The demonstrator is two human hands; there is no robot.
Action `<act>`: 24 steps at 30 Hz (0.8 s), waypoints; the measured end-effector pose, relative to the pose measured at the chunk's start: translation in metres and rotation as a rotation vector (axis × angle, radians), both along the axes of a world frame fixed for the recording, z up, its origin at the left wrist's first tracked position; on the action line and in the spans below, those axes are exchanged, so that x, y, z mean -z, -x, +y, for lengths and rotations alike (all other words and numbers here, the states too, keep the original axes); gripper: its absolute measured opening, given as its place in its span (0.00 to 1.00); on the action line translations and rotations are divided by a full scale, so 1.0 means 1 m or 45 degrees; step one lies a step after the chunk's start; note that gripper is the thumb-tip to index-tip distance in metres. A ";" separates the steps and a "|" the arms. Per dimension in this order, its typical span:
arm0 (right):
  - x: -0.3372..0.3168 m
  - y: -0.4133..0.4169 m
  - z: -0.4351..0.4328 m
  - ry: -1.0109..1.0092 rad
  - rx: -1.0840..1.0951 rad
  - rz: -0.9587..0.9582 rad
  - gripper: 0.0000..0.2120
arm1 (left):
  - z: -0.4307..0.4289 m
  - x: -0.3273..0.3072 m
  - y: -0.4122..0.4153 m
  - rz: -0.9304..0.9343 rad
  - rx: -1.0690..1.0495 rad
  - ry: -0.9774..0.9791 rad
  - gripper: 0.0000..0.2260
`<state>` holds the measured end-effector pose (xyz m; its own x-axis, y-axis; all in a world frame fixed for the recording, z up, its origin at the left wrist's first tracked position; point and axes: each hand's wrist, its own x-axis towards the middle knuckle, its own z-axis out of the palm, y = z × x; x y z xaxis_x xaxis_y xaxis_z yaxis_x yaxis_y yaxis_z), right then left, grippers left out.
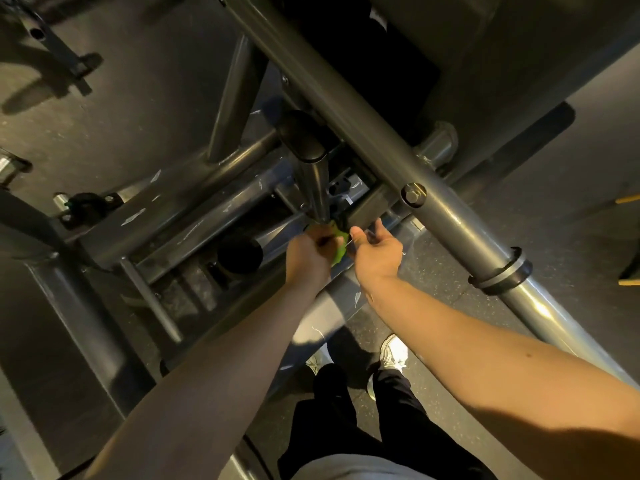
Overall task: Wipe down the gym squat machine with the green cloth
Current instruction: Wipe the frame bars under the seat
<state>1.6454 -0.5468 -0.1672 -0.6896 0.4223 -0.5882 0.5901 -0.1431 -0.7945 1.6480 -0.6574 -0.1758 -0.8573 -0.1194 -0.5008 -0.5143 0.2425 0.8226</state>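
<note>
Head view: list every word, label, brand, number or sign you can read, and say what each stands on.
No text can be read.
Squat machine frame: only pale scratches, no lettering.
Green cloth: no print visible.
White patch on the dark pad: too blurred to read.

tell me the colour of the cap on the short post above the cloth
The cap is black; head view.

Speckled dark floor [433, 258], a yellow-edged object [628, 199] at right.

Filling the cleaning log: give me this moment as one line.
left hand: grips green cloth at foot of capped post | right hand: open, beside cloth | stage: wiping
</note>
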 end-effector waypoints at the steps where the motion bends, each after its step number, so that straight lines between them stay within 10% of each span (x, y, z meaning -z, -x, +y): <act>1: -0.005 -0.001 0.000 -0.013 -0.006 -0.003 0.32 | 0.005 -0.007 0.005 0.043 0.015 -0.025 0.03; 7: -0.004 -0.002 0.010 -0.027 -0.036 0.047 0.31 | -0.003 0.005 0.003 0.337 0.277 0.364 0.10; 13: 0.002 -0.005 0.009 0.008 -0.041 0.077 0.36 | -0.036 0.049 -0.024 0.108 0.509 0.743 0.05; 21: 0.006 -0.026 0.030 -0.036 -0.248 -0.178 0.37 | -0.034 -0.010 -0.013 0.054 0.319 0.330 0.09; 24: -0.009 -0.040 0.033 0.019 -0.354 -0.171 0.15 | -0.018 -0.041 -0.024 0.167 0.248 0.182 0.08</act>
